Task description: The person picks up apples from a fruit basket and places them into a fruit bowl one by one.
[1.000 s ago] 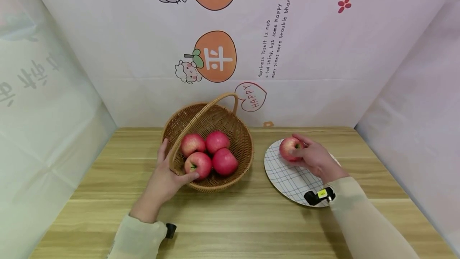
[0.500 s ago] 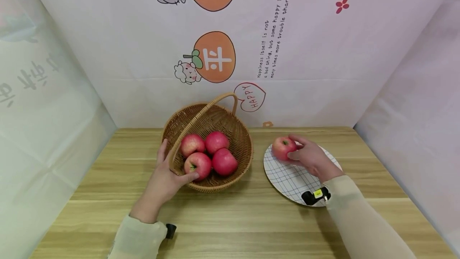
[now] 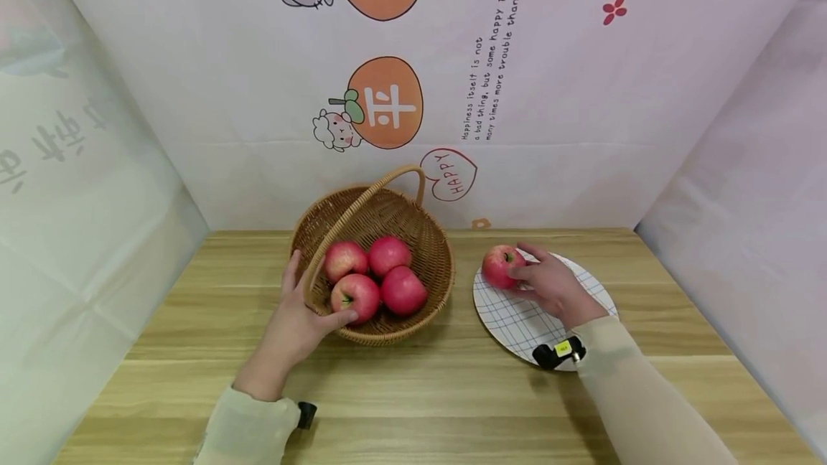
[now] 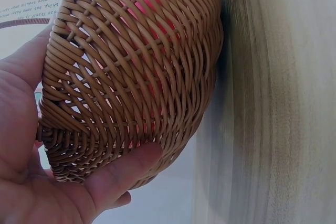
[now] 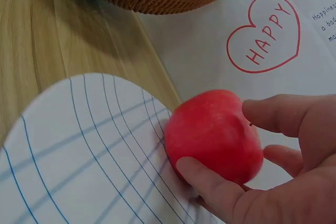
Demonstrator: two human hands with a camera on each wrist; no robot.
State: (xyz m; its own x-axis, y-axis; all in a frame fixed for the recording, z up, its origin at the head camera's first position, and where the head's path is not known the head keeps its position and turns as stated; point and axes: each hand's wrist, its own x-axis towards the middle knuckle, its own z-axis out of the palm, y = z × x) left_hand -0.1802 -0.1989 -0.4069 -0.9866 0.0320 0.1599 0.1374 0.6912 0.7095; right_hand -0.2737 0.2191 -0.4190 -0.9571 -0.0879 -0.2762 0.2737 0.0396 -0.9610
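Note:
My left hand (image 3: 291, 329) grips the near left rim of a round wicker basket (image 3: 431, 232), by the foot of its handle. In the left wrist view, fingers press the woven wall (image 4: 136, 66) from outside. Several red apples (image 3: 403, 291) lie inside the basket. On the right, my right hand (image 3: 552, 287) holds another red apple (image 3: 497, 266) between thumb and fingers. This apple (image 5: 212, 135) is at the far left edge of a round white plate (image 3: 517, 321) with blue grid lines; whether it touches the plate I cannot tell.
Both the basket and the plate stand on a wooden table (image 3: 400, 393). Close behind them rises a white printed backdrop (image 3: 549, 178), with white cloth walls (image 3: 103, 185) at the sides. The arched basket handle (image 3: 362, 201) slants across the basket's opening.
My right hand has shifted left with the apple, from over the plate to its left edge. My left hand and the basket have stayed in place.

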